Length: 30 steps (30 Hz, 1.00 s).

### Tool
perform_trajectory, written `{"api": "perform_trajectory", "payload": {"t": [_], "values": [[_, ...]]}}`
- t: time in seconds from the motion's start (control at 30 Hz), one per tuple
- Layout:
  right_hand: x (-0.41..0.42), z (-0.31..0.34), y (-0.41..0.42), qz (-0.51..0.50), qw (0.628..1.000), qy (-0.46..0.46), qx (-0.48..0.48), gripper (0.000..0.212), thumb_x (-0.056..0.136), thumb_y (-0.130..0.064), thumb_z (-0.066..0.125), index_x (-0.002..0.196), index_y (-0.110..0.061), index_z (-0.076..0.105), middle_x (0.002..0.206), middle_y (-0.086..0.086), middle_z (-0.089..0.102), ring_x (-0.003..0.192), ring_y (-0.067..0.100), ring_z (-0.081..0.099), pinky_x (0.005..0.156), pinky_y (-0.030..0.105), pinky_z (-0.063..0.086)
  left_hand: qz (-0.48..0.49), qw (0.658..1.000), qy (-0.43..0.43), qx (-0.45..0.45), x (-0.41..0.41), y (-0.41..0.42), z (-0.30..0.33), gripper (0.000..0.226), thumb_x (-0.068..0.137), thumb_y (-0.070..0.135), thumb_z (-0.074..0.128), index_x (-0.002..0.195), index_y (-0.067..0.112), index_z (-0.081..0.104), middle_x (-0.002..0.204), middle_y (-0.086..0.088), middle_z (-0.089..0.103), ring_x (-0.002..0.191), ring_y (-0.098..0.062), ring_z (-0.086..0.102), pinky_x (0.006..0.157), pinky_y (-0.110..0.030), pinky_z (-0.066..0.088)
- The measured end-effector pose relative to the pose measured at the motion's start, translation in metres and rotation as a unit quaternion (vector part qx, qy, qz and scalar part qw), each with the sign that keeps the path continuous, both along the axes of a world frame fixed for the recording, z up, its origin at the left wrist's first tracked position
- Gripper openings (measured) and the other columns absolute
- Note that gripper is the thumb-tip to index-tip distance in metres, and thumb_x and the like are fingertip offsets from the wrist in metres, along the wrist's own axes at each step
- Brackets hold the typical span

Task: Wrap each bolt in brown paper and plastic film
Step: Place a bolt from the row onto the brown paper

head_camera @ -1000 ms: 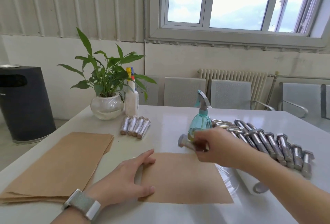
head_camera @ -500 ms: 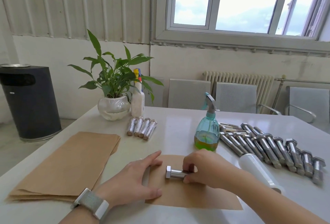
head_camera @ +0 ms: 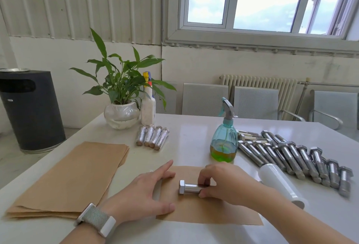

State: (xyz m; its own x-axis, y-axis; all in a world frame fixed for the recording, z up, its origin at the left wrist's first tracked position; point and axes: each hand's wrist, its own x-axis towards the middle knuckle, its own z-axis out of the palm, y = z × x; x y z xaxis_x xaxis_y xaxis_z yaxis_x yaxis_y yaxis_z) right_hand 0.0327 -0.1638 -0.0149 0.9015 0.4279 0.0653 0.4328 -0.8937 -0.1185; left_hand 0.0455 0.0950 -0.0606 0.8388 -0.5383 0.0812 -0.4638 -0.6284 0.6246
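Left hand (head_camera: 142, 195) lies flat, fingers spread, pinning the brown paper sheet (head_camera: 209, 210) at lower centre. Right hand (head_camera: 223, 182), which carried the bolt (head_camera: 189, 187) over a second ago, now pinches it down on the sheet. Looks ready for rolling.

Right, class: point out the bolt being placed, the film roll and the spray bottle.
bolt (head_camera: 189, 187): head view, on its smooth shank.
film roll (head_camera: 279, 182): head view, on its white side.
spray bottle (head_camera: 224, 142): head view, on its teal body.
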Motion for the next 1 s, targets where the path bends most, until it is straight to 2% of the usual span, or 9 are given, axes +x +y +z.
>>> {"api": "perform_trajectory", "payload": {"t": [0.2, 0.3, 0.4, 0.53, 0.6, 0.67, 0.73, 0.83, 1.0], "values": [[-0.006, 0.001, -0.004, -0.007, 1.0, 0.008, 0.017, 0.033, 0.082, -0.055, 0.068, 0.109, -0.035, 0.065, 0.102, -0.018, 0.062, 0.084, 0.0, 0.05, 0.068, 0.015, 0.04, 0.051, 0.995, -0.027, -0.076, 0.002, 0.005, 0.004, 0.063, 0.094, 0.028, 0.061, 0.139, 0.057, 0.027, 0.127, 0.036, 0.048, 0.123, 0.015, 0.041, 0.109, -0.019, 0.033], [-0.004, 0.021, -0.011, -0.068, 0.989, -0.026, 0.132, 0.028, 0.079, -0.056, 0.071, 0.088, -0.03, 0.07, 0.081, -0.019, 0.065, 0.072, -0.009, 0.053, 0.061, 0.011, 0.04, 0.057, 0.993, -0.042, -0.092, 0.001, 0.004, 0.004, 0.056, 0.096, 0.021, 0.056, 0.136, 0.053, 0.034, 0.12, 0.034, 0.052, 0.118, 0.01, 0.046, 0.105, -0.014, 0.035], [0.016, 0.044, -0.035, -0.223, 0.896, -0.118, 0.366, 0.029, 0.083, -0.036, 0.073, 0.067, -0.017, 0.059, 0.058, -0.01, 0.054, 0.054, 0.003, 0.049, 0.052, 0.021, 0.037, 0.065, 0.991, -0.058, -0.106, 0.001, 0.004, 0.007, 0.061, 0.093, 0.022, 0.057, 0.139, 0.053, 0.031, 0.121, 0.036, 0.05, 0.117, 0.014, 0.045, 0.102, -0.012, 0.034], [0.045, 0.045, -0.052, -0.308, 0.748, -0.098, 0.58, 0.036, 0.079, -0.027, 0.079, 0.096, -0.014, 0.05, 0.087, 0.005, 0.051, 0.071, 0.018, 0.049, 0.06, 0.03, 0.04, 0.06, 0.992, -0.051, -0.093, -0.001, 0.006, 0.011, 0.073, 0.08, 0.03, 0.055, 0.138, 0.061, 0.024, 0.124, 0.038, 0.048, 0.077, 0.003, 0.054, 0.078, -0.007, 0.044], [0.057, 0.041, -0.048, -0.306, 0.754, -0.09, 0.574, 0.069, 0.074, -0.032, 0.085, 0.126, -0.018, 0.042, 0.112, 0.001, 0.049, 0.095, 0.02, 0.054, 0.075, 0.033, 0.046, 0.092, 0.987, -0.075, -0.112, 0.001, 0.005, 0.011, 0.074, 0.08, 0.016, 0.051, 0.136, 0.059, 0.029, 0.119, 0.034, 0.053, 0.067, 0.0, 0.057, 0.073, -0.011, 0.045], [0.069, 0.04, -0.044, -0.273, 0.771, -0.031, 0.575, 0.088, 0.071, -0.033, 0.087, 0.14, -0.022, 0.034, 0.125, -0.004, 0.044, 0.113, 0.021, 0.05, 0.093, 0.04, 0.048, 0.194, 0.959, -0.127, -0.162, 0.006, 0.008, 0.013, 0.069, 0.084, 0.0, 0.045, 0.132, 0.049, 0.04, 0.108, 0.026, 0.061, 0.09, 0.006, 0.058, 0.078, -0.012, 0.041], [0.08, 0.041, -0.045, -0.241, 0.781, 0.033, 0.575, 0.076, 0.069, -0.032, 0.087, 0.13, -0.022, 0.043, 0.124, -0.004, 0.053, 0.111, 0.02, 0.056, 0.097, 0.043, 0.049, 0.292, 0.918, -0.158, -0.218, 0.012, 0.013, 0.014, 0.056, 0.086, -0.004, 0.041, 0.118, 0.041, 0.051, 0.096, 0.02, 0.065, 0.1, 0.001, 0.058, 0.083, -0.027, 0.045], [0.09, 0.045, -0.047, -0.216, 0.822, 0.014, 0.528, 0.061, 0.071, -0.034, 0.086, 0.12, -0.026, 0.051, 0.109, -0.001, 0.06, 0.097, 0.013, 0.06, 0.077, 0.029, 0.048, 0.343, 0.893, -0.161, -0.243, 0.014, 0.015, 0.014, 0.046, 0.088, -0.003, 0.04, 0.103, 0.038, 0.055, 0.086, 0.016, 0.067, 0.092, -0.013, 0.061, 0.084, -0.042, 0.049], [0.107, 0.049, -0.052, -0.198, 0.845, -0.005, 0.497, 0.046, 0.084, -0.016, 0.075, 0.126, -0.019, 0.058, 0.11, 0.006, 0.065, 0.101, 0.022, 0.064, 0.083, 0.033, 0.047, 0.204, 0.951, -0.111, -0.206, 0.005, 0.01, 0.021, 0.045, 0.09, 0.004, 0.049, 0.107, 0.045, 0.056, 0.09, 0.023, 0.067, 0.088, 0.001, 0.059, 0.075, -0.018, 0.041]]}}
